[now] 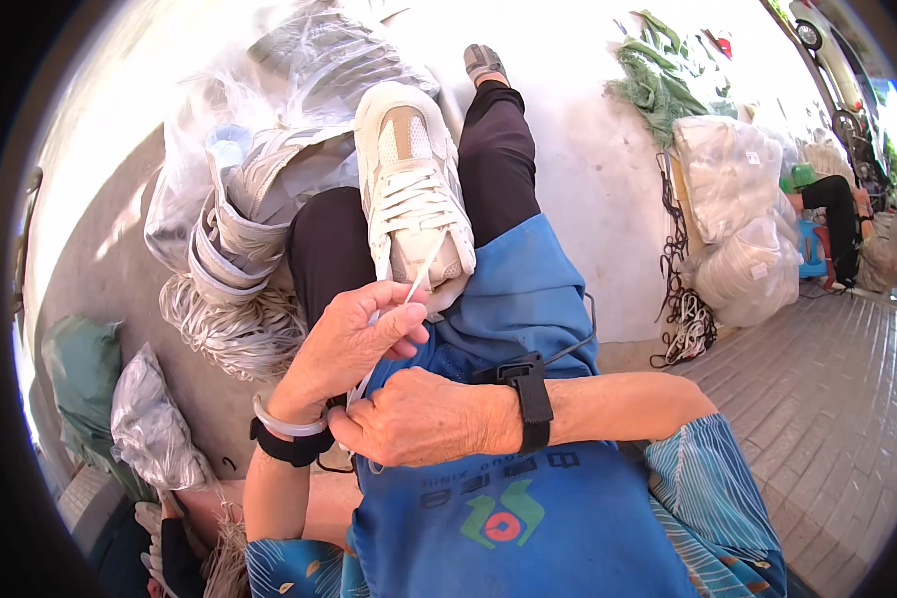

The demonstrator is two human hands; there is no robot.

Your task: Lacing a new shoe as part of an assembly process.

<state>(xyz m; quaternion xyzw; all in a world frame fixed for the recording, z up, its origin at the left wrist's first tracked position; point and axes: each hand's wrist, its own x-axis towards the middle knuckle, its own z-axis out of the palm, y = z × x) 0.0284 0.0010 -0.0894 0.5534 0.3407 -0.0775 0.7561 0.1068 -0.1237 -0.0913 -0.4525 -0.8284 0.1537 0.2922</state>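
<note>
A white and beige sneaker (416, 234) rests on my lap, its toe pointing away from me. Its white lace (427, 267) is threaded in crossing rows up the tongue. My left hand (364, 334) pinches a length of this lace between thumb and fingers, just below the shoe's collar. Lower down, in front of the blue apron (578, 528), my right hand (424, 417) is closed with its knuckles up. White lace runs down to its thumb side, and its fingertips are mostly hidden.
Left of my knee lie stacked pale shoe uppers (234, 244) and a bundle of laces (231, 324). Clear plastic bags (334, 60) are beyond. At right stand stuffed plastic bags (743, 264), dark cords (680, 269) and green netting (663, 80). Another person (872, 244) sits farther right.
</note>
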